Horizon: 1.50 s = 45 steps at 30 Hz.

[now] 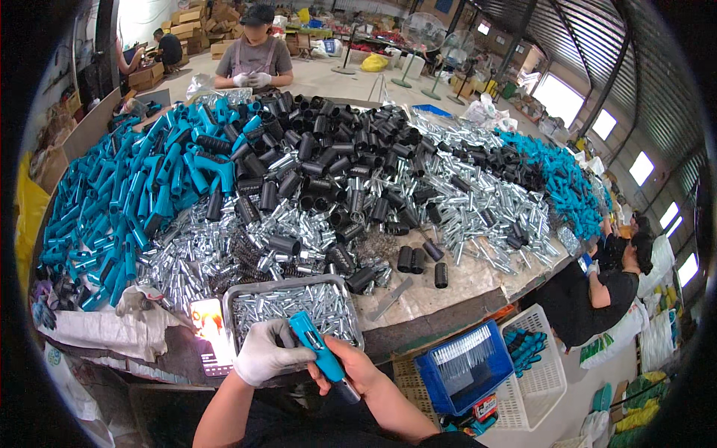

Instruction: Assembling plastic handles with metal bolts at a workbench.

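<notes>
Between my two hands, at the table's near edge, is a teal plastic tool handle with a black sleeve at its lower end, tilted down to the right. My right hand, bare, is wrapped round its lower part. In a white glove, my left hand pinches the handle's upper side with its fingertips. Just beyond them, a grey tray is filled with small shiny metal pins. A phone with a lit screen lies to the left of the tray.
Teal handles are heaped at left, black sleeves in the middle, metal parts at right. A flat metal strip lies right of the tray. A blue bin and white crate stand below right. Co-workers sit around.
</notes>
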### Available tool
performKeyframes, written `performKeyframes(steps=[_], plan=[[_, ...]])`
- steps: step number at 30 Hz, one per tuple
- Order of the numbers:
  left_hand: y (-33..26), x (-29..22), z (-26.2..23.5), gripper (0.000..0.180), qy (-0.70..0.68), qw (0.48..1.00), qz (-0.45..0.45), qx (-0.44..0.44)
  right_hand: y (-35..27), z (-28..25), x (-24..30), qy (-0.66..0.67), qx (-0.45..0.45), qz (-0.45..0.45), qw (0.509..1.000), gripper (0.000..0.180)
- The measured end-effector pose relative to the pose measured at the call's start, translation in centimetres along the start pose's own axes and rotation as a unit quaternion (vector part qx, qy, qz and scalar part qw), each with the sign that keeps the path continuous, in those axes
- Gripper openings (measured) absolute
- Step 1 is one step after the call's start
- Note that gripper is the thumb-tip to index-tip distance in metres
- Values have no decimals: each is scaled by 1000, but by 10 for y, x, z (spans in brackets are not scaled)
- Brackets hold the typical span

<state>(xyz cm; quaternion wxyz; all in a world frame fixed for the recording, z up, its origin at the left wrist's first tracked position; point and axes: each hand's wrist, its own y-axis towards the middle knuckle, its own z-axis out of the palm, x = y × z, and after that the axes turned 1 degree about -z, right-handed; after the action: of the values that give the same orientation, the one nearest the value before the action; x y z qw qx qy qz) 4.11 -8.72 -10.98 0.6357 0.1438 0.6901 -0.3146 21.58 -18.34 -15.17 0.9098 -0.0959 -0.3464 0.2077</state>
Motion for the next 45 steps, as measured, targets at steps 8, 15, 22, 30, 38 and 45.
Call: performKeyframes(steps=[8, 15, 22, 30, 38, 45], plan=[[6, 2, 14, 35, -80, 996, 35, 18, 0, 31, -18, 215, 159, -61, 962, 67], [-5, -4, 24, 38, 308, 948, 69, -28, 4, 9, -3, 1, -129, -267, 955, 44], [-8, 29, 59, 40, -25, 976, 18, 214, 4, 22, 23, -12, -219, -288, 932, 43], [0, 27, 27, 34, 114, 989, 87, -46, 35, -29, 91, -170, -355, -285, 874, 40], [2, 49, 24, 29, 63, 991, 103, -55, 80, -41, 100, -283, -356, -195, 869, 41], [-3, 40, 25, 30, -30, 976, 132, -173, 61, -5, 82, -124, -323, -284, 894, 35]])
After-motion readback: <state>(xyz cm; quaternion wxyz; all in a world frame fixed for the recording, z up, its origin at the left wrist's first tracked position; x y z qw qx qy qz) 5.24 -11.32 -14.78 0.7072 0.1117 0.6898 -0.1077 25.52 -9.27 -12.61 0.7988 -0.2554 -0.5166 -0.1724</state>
